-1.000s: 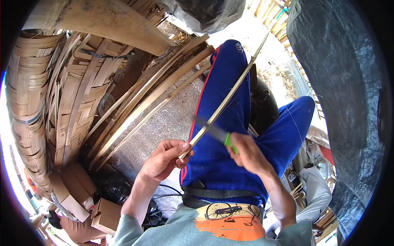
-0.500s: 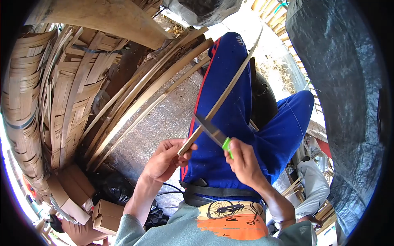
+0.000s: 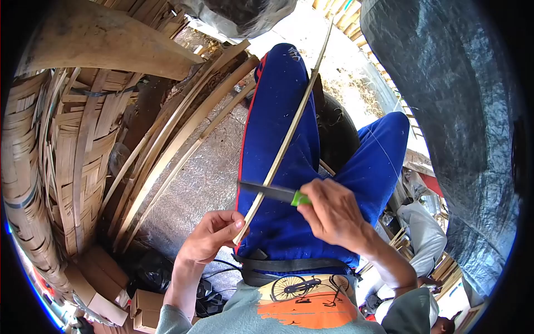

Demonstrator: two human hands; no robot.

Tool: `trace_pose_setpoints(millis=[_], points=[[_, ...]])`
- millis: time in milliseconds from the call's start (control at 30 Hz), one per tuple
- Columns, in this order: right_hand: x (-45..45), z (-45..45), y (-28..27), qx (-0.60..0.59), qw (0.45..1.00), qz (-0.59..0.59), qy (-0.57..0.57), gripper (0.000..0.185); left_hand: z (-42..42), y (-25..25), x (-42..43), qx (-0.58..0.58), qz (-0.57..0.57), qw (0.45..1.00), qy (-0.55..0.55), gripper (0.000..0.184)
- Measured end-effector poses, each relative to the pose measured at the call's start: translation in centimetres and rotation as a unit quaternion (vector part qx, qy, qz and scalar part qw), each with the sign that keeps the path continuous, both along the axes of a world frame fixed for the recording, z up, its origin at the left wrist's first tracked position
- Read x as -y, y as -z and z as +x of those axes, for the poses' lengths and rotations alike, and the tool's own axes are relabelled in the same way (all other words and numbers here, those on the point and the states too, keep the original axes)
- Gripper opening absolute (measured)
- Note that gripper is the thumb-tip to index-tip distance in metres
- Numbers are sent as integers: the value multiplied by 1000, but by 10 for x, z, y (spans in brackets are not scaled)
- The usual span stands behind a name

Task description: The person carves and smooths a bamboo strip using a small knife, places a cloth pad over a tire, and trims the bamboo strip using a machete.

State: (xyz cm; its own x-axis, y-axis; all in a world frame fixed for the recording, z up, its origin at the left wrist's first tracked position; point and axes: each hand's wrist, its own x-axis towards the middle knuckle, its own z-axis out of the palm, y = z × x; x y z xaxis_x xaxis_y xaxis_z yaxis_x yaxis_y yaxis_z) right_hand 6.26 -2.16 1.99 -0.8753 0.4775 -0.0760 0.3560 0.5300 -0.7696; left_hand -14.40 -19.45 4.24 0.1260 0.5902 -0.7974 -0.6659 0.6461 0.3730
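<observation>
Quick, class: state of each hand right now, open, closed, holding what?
Left hand: closed, holding a thin strip.
Right hand: closed, holding a green-handled knife.

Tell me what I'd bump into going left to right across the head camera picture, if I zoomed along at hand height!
Woven roll → left hand → knife blade → right hand → dark plastic sheet.

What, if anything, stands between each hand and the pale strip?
Nothing visible for the left hand: it pinches the pale strip near its lower end. Between the right hand and the strip stands only the knife it holds, its blade crossing the strip in this view.
</observation>
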Motion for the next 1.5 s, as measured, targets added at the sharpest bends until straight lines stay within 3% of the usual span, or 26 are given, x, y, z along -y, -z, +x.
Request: trace_pose_setpoints(millis=[100,133,200,300,367,433,500,567,667,833,900,933,967,1000,1033,1100,1167,1267,1367,1433,1500], points=[[-34,6,21,158,975,143,68,17,-1,-5,1,-22,-16,999,25,20],[-45,9,27,155,977,113,94,16,0,-2,6,-34,-17,999,29,21],[-49,8,20,104,987,45,116,15,-2,-1,9,-59,-6,997,41,21],[-13,10,14,-45,996,59,-54,22,5,-18,1,-147,-7,986,72,22],[-17,11,19,0,992,97,-81,22,9,-25,4,-212,-20,970,119,21],[-43,18,42,212,959,177,65,22,8,-35,0,-276,-39,939,200,18],[-61,21,39,168,970,145,102,21,7,-47,-8,-326,-45,912,243,15],[-39,16,27,52,990,124,52,23,12,-53,-9,-375,-60,880,284,13],[3,7,14,-31,997,58,-32,24,23,-58,-15,-558,54,792,244,6],[11,6,28,3,999,20,-30,25,30,-64,-7,-606,53,761,227,8],[-15,7,31,197,975,59,84,26,30,-61,0,-641,75,725,238,10],[-25,12,35,178,978,48,102,25,27,-63,1,-641,78,726,238,10],[-22,12,31,178,977,52,105,25,23,-65,1,-661,115,693,266,11],[-14,11,21,97,991,24,85,24,20,-66,2,-679,148,658,291,13],[-2,10,12,17,998,-9,65,24,19,-68,4,-676,147,660,294,13],[23,7,7,-43,999,5,-14,25,14,-70,4,-709,175,608,312,15],[32,8,19,29,1000,3,8,25,9,-73,8,-717,178,597,314,14],[-9,21,38,181,971,43,149,22,-4,-74,17,-749,200,546,319,12],[-2,23,21,74,990,-8,120,19,-17,-70,26,-752,184,543,325,13],[21,11,8,-9,999,-38,24,23,-20,-68,26,-752,191,540,326,12],[36,6,19,5,1000,3,-14,25,-25,-66,27,-755,199,535,323,12]])
